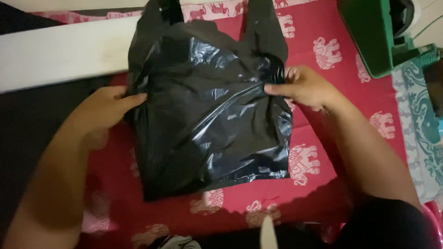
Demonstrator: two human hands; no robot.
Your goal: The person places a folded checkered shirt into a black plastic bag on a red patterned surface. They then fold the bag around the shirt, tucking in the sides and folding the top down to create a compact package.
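White board (60, 53) lies far left. Left hand (104, 110) pinches the left edge of a black bag (207, 115), which lies flat on the red cloth (332, 106); right hand (304, 85) pinches its right edge. Green object (374, 32) sits far right.

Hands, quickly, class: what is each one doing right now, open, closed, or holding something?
Left hand: closed, pinching the left edge of the black plastic bag.
Right hand: closed, pinching the bag's right edge.
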